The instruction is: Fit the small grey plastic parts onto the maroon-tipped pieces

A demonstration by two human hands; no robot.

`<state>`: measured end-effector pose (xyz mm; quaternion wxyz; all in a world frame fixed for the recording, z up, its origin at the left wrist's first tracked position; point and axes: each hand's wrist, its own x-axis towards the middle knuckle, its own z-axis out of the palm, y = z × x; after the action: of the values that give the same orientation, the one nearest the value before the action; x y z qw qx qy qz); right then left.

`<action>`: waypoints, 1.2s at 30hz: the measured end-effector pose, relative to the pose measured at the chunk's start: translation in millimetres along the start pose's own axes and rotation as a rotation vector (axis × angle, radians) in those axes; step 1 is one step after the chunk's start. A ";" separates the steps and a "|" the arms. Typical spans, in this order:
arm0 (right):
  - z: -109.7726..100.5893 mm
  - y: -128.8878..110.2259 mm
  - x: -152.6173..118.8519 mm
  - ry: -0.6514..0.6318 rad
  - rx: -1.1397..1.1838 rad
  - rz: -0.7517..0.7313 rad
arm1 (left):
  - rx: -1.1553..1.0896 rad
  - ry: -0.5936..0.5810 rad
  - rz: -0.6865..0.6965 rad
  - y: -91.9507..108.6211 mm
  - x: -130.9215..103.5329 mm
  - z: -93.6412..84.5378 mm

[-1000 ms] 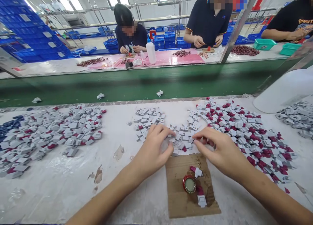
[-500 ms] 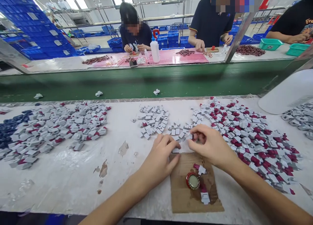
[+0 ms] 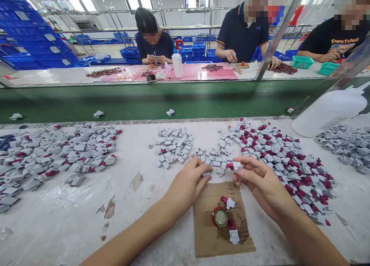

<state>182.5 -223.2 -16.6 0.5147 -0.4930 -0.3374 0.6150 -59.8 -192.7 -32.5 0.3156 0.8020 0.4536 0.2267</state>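
My right hand point(image 3: 257, 177) holds a small grey and maroon piece point(image 3: 236, 166) between thumb and fingers. My left hand point(image 3: 192, 179) rests at the near edge of a small group of grey pieces point(image 3: 214, 158), its fingertips pinched on a pale piece that they mostly hide. Just below both hands lies a brown cardboard sheet point(image 3: 208, 239). On it are a round red-rimmed cap point(image 3: 220, 217) and two grey and maroon pieces, one above the cap point(image 3: 228, 202) and one below right of it point(image 3: 234, 235).
Piles of grey and maroon pieces lie left point(image 3: 72, 150) and right point(image 3: 289, 158). A large white bottle point(image 3: 323, 110) leans at the right. Beyond a green strip point(image 3: 130, 100), several people sit at a far table point(image 3: 196, 69) with a white bottle point(image 3: 177, 64).
The view has shifted slightly. My right hand has turned and opened out, and the grey and maroon piece now shows at its fingertips. My left hand stays by the grey pieces.
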 end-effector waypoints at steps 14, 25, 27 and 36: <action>0.6 19.4 -13.3 0.022 -0.047 -0.219 | -0.537 0.002 -0.073 51.1 18.6 -1.2; -13.0 20.1 -30.5 0.009 -0.562 -0.523 | -0.744 -0.141 -0.213 42.0 12.6 7.9; -17.1 18.8 -31.8 -0.012 -0.619 -0.542 | -0.673 -0.191 -0.194 40.9 15.8 3.7; -25.9 28.9 -53.3 0.006 -0.660 -0.460 | 0.265 0.091 0.031 8.6 61.5 -4.4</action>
<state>197.6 -284.0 -36.8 0.4537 -0.5455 -0.6168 0.3408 -27.8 -141.2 -18.6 0.1827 0.8325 0.4809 0.2057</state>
